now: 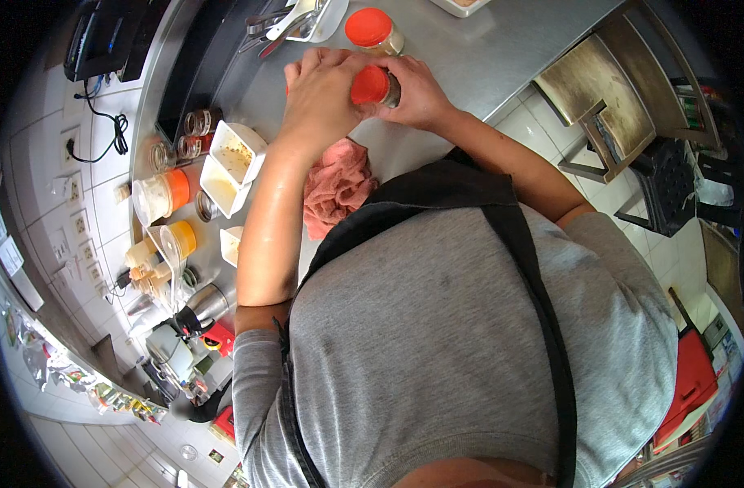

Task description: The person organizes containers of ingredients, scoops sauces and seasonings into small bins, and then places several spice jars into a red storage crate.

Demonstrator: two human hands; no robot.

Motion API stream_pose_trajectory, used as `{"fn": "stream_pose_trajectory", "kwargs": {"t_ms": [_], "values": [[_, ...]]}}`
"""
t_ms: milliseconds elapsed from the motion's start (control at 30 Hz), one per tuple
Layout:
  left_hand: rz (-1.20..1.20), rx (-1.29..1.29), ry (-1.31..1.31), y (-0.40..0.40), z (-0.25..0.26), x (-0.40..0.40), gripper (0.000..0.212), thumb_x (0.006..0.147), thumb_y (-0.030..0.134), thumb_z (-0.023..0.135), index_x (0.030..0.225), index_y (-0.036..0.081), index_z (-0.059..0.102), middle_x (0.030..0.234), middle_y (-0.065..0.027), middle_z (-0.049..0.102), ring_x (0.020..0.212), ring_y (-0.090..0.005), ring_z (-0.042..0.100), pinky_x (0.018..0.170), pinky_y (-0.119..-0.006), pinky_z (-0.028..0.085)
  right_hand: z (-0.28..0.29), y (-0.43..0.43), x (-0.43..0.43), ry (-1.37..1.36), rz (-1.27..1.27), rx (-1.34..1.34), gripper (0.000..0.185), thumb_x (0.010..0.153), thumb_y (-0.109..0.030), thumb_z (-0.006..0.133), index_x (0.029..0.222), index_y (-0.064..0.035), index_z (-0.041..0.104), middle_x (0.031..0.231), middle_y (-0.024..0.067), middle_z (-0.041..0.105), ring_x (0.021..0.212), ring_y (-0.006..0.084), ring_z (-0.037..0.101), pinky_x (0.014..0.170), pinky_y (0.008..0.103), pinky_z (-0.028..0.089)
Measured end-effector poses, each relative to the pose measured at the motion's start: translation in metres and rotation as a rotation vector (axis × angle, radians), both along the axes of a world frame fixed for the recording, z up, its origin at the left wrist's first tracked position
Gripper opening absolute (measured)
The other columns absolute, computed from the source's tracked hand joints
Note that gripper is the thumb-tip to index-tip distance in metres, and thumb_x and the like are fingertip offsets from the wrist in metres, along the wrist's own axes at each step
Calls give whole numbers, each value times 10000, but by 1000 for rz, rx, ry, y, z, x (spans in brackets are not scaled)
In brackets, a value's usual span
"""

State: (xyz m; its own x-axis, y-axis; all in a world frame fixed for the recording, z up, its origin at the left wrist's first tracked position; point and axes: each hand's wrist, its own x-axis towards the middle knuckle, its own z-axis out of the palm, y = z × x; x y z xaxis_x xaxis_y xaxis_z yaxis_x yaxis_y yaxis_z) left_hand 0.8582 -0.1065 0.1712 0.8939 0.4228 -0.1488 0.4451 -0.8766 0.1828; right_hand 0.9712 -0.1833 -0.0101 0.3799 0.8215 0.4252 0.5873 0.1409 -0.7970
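Note:
A small clear jar with a red lid (370,85) and dark contents is between my hands above the steel counter. My right hand (419,91) is wrapped around its side. My left hand (324,91) lies against the lid with its back to me. Its fingers are curled, and what they hold is hidden. A sliver of red shows at that hand's outer edge; I cannot tell what it is. Just beyond my hands stands a larger jar with a red lid (369,27) and pale contents. A crumpled pink cloth (340,183) lies below my left wrist, near my apron.
White containers (234,152) with food remains, small spice jars (202,122) and plastic tubs (162,195) line the left. A white dish with utensils (317,21) stands at the far side. A metal chair (597,85) and a black stool (661,183) are beyond the counter's right edge.

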Motion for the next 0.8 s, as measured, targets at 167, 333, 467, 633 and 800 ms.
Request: {"fn": "stream_pose_trajectory", "kwargs": {"t_ms": [167,333,467,633,800], "values": [[9,-875,-73,-8,11,-4,395,790,251,806,1153,139,696,1258,-93,626,1117,-300,578,906,-410,453,-15,2,13,15,140,81,802,649,-452,838,1298,-86,542,1205,143,622,1125,362,566,947,481,410],[261,59,-45,41,-4,-12,440,814,303,788,1198,121,673,1188,-153,647,997,-357,651,828,-410,530,13,-10,17,-31,-14,-30,861,614,-332,887,1343,-74,508,1211,168,616,1138,378,560,989,496,396],[220,135,-49,66,-47,-45,516,783,308,804,1238,125,644,1145,-168,657,1058,-359,645,895,-428,525,38,-22,4,-132,-151,142,830,690,-312,852,1375,-29,479,1249,183,576,1137,381,551,1041,491,377],[252,-33,-21,64,-38,-50,582,756,269,813,1280,120,608,1172,-176,647,1096,-366,631,911,-442,521,40,-26,-32,-236,354,374,773,770,-198,803,1408,25,428,1408,205,451,1282,351,461,1107,487,331],[267,-14,-24,59,-39,-51,554,735,171,808,1251,116,616,1219,-180,644,1071,-388,636,897,-451,522,7,17,-70,120,185,24,937,813,-205,742,1496,99,177,1474,340,318,1374,474,338,1155,492,284]]}}
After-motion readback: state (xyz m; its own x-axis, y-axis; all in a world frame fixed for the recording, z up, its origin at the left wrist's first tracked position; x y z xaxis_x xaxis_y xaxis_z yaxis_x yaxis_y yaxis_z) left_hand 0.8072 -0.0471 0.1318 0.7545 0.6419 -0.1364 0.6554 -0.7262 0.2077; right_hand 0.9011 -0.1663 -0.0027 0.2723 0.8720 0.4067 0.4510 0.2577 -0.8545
